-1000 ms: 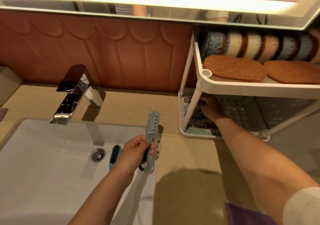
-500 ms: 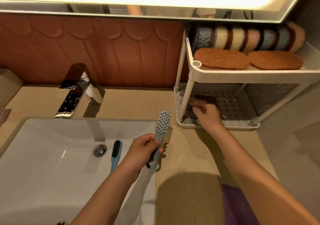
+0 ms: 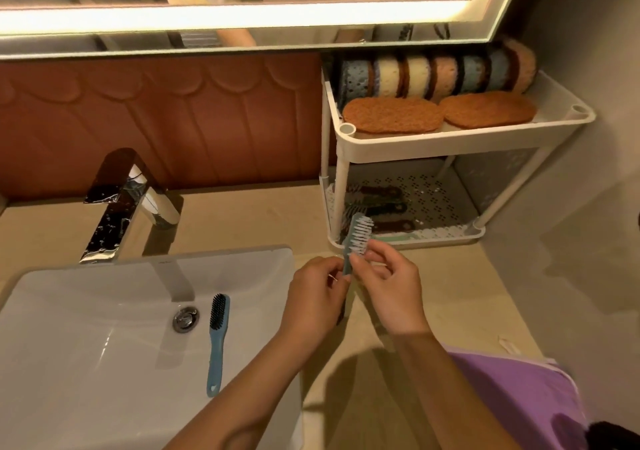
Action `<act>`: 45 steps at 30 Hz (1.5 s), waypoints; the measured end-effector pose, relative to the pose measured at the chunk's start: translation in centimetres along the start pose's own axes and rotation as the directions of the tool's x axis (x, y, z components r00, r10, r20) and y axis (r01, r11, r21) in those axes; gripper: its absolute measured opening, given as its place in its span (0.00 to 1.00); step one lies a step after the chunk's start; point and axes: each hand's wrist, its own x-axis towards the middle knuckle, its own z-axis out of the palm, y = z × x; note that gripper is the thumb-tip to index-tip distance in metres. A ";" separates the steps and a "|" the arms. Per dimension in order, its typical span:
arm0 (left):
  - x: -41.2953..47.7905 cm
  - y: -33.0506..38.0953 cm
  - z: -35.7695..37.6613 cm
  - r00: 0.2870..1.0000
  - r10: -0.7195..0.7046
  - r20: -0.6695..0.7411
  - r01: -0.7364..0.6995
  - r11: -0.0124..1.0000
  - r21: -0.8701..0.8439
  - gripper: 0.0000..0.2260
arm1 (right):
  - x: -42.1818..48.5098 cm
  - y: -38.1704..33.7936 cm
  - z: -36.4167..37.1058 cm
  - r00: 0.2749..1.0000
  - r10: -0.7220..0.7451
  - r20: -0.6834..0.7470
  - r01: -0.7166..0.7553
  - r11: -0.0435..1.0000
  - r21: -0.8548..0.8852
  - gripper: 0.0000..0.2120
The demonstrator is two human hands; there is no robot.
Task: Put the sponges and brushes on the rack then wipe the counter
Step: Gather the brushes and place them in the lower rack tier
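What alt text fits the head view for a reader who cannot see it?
The left hand and right hand hold a pale blue brush over the counter, before a white rack with sponges on top, brushes below. Another blue brush lies in the sink.

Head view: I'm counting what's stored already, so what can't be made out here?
The brushes on the rack lower shelf: dim, partly behind the rack post and the white-bristled brush; count unclear.
That brush's handle: covered by the left hand and right hand gripping it.
The purple cloth: cut off by the bottom edge.
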 end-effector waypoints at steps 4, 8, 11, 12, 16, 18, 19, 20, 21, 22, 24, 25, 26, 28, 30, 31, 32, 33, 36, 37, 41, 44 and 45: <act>0.6 0.7 0.5 0.987 0.159 0.021 -0.161 0.979 0.128 0.06 | 0.8 -0.3 -1.0 0.999 -0.012 -0.051 0.010 1.000 -0.025 0.21; 1.3 1.0 1.0 0.972 0.209 0.105 -0.218 0.972 0.088 0.01 | 1.7 0.1 -1.9 0.998 0.008 -0.057 -0.007 1.000 0.019 0.21; 2.5 0.3 1.2 0.966 0.157 0.204 -0.150 0.988 -0.047 0.02 | 2.7 0.3 -2.6 0.998 0.055 -0.039 -0.050 0.991 0.123 0.12; 2.9 0.1 1.2 0.974 0.123 0.190 -0.103 0.989 -0.109 0.01 | 3.0 0.1 -3.0 0.997 0.062 -0.037 -0.057 0.989 0.137 0.13; 5.0 -0.1 1.4 0.989 -0.041 -0.140 0.020 0.989 -0.147 0.08 | 5.6 -0.9 -5.0 0.995 0.016 -0.096 -0.008 0.996 0.086 0.12; 6.3 0.9 1.5 0.975 -0.070 -0.210 0.036 0.987 -0.159 0.14 | 8.2 -1.4 -6.0 0.992 -0.013 -0.127 0.012 1.000 -0.010 0.11; 7.0 1.3 1.5 0.976 -0.068 -0.206 0.031 0.984 -0.175 0.18 | 9.5 -1.7 -6.4 0.990 -0.033 -0.136 0.025 0.998 -0.062 0.10; 7.7 1.6 1.5 0.978 -0.058 -0.199 0.020 0.982 -0.187 0.21 | 10.9 -1.9 -6.8 0.989 -0.061 -0.134 0.042 0.989 -0.140 0.10; 8.3 1.6 1.6 0.979 -0.041 -0.197 0.004 0.983 -0.185 0.21 | 12.1 -2.2 -7.1 0.990 -0.091 -0.106 0.064 0.970 -0.236 0.11; 8.7 1.5 1.6 0.979 -0.018 -0.201 -0.013 0.988 -0.155 0.19 | 13.1 -2.5 -7.3 0.991 -0.119 -0.067 0.089 0.932 -0.350 0.15; 9.2 1.0 1.6 0.978 0.011 -0.207 -0.018 0.999 -0.033 0.13 | 14.9 -2.5 -7.6 0.982 -0.180 0.049 0.178 0.825 -0.536 0.21; 9.2 0.8 1.7 0.978 0.027 -0.205 -0.021 0.999 0.034 0.13 | 15.8 -2.4 -7.8 0.974 -0.191 0.119 0.223 0.752 -0.620 0.23; 9.2 0.6 1.8 0.978 0.050 -0.203 -0.031 0.995 0.096 0.12 | 16.3 -2.2 -7.9 0.967 -0.167 0.192 0.254 0.665 -0.702 0.23; 9.2 0.4 2.0 0.972 0.094 -0.215 -0.055 0.982 0.182 0.13 | 17.1 -1.6 -8.1 0.949 -0.058 0.309 0.294 0.510 -0.808 0.24; 9.3 0.2 1.9 0.969 0.109 -0.221 -0.062 0.976 0.211 0.13 | 17.4 -1.1 -8.4 0.933 0.043 0.358 0.297 0.472 -0.830 0.23; 9.4 0.2 1.9 0.968 0.113 -0.222 -0.064 0.974 0.219 0.13 | 17.4 -0.9 -8.4 0.923 0.075 0.378 0.298 0.480 -0.825 0.22; 9.4 0.1 1.9 0.968 0.118 -0.222 -0.066 0.971 0.228 0.13 | 17.3 -0.7 -8.5 0.914 0.104 0.392 0.293 0.498 -0.816 0.21; 9.4 0.0 1.9 0.967 0.123 -0.223 -0.068 0.969 0.239 0.13 | 17.2 -0.5 -8.6 0.906 0.124 0.404 0.288 0.519 -0.805 0.21; 9.5 0.0 2.1 0.963 0.124 -0.238 -0.064 0.967 0.245 0.13 | 17.4 0.4 -8.9 0.900 0.174 0.400 0.233 0.582 -0.779 0.20; 9.5 -0.1 2.2 0.963 0.125 -0.239 -0.066 0.968 0.240 0.13 | 17.4 0.6 -8.9 0.899 0.182 0.399 0.223 0.595 -0.772 0.19; 9.4 -0.1 2.2 0.964 0.118 -0.239 -0.055 0.965 0.255 0.13 | 17.5 1.3 -8.9 0.892 0.219 0.396 0.183 0.626 -0.758 0.15; 9.4 0.1 1.9 0.968 0.125 -0.219 -0.068 0.966 0.250 0.12 | 16.7 1.3 -8.8 0.891 0.214 0.400 0.185 0.634 -0.751 0.15; 9.5 0.1 1.8 0.971 0.125 -0.204 -0.074 0.967 0.243 0.12 | 16.5 1.2 -8.7 0.891 0.208 0.404 0.197 0.624 -0.756 0.16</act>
